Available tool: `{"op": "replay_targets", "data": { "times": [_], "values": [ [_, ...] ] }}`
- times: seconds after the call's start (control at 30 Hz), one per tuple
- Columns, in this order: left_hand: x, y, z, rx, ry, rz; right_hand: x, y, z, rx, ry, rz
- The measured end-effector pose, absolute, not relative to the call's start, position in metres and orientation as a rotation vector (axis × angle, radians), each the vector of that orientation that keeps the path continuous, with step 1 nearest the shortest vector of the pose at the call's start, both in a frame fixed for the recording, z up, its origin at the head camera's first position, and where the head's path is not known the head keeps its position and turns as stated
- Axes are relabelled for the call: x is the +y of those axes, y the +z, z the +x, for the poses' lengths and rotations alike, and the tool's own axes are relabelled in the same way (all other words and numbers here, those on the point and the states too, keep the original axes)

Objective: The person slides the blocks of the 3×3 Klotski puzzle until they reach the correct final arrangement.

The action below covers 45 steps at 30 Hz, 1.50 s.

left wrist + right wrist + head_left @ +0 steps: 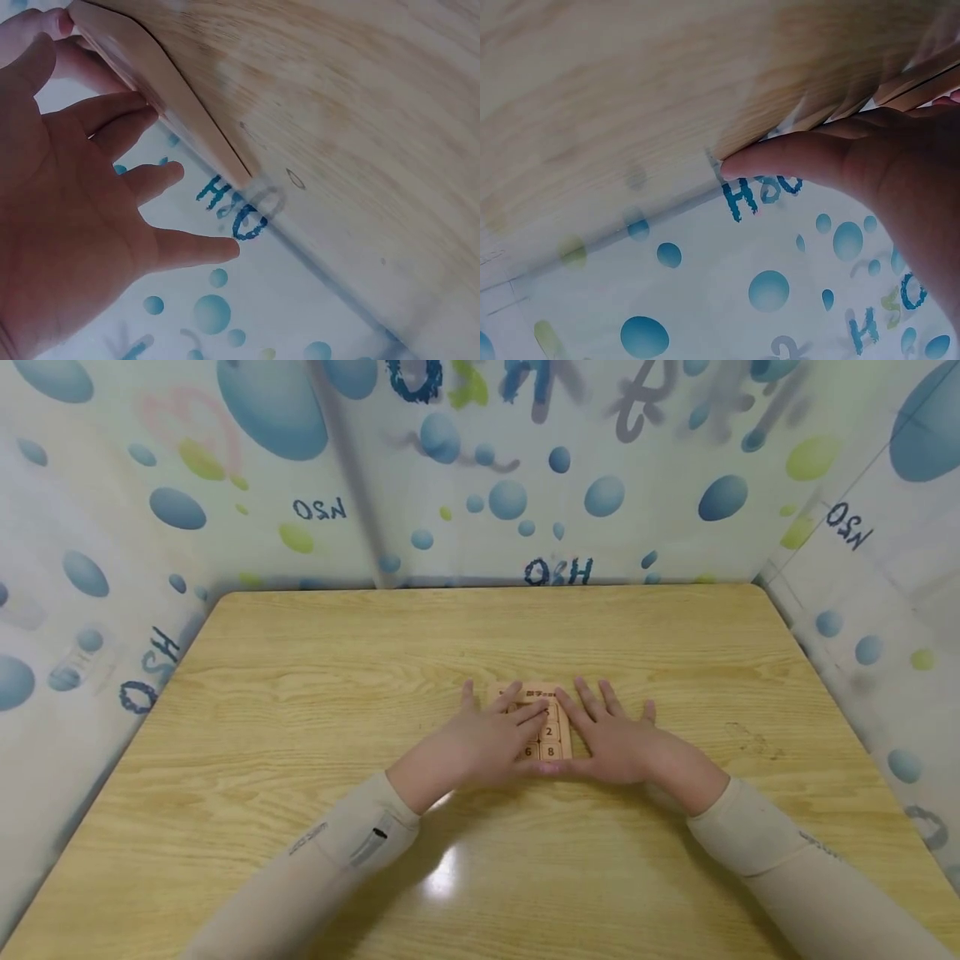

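A wooden number puzzle (552,742) lies flat on the table in the head view, with tiles 2, 6 and 8 showing and print along its top edge. My left hand (489,742) is spread over its left half, some fingertips on the tiles, and hides several of them. The right hand (618,743) has its fingers spread along the right edge, index fingertip at the top right corner. Both thumbs meet at the near edge. In the left wrist view the puzzle's side (150,64) shows beside the straight fingers (124,124).
The wood-grain table (337,652) extends all around the puzzle. Walls (480,477) printed with blue and green drops and lettering stand behind and at both sides. Light-coloured sleeves (300,868) cover both forearms.
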<state>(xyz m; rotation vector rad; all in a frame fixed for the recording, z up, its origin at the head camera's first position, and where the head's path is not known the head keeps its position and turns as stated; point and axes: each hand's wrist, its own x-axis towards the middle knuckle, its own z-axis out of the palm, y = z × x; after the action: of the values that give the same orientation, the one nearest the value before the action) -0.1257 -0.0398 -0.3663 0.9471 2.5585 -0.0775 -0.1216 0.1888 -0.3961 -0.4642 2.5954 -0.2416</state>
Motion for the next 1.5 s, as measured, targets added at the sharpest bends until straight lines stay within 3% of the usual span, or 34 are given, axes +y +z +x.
{"op": "replay_targets", "data": {
  "times": [0.4, 0.83, 1.5],
  "values": [
    [-0.062, -0.366, -0.125, 2.574, -0.104, 0.908, 0.190, -0.393, -0.120, 2.588, -0.260, -0.462],
    [-0.041, -0.363, -0.107, 2.494, -0.086, 1.040, 0.190, -0.394, -0.120, 2.589, -0.253, -0.481],
    [-0.035, -0.366, -0.130, 2.534, -0.100, 0.976, 0.189, -0.392, -0.119, 2.590, -0.260, -0.458]
  ]
}}
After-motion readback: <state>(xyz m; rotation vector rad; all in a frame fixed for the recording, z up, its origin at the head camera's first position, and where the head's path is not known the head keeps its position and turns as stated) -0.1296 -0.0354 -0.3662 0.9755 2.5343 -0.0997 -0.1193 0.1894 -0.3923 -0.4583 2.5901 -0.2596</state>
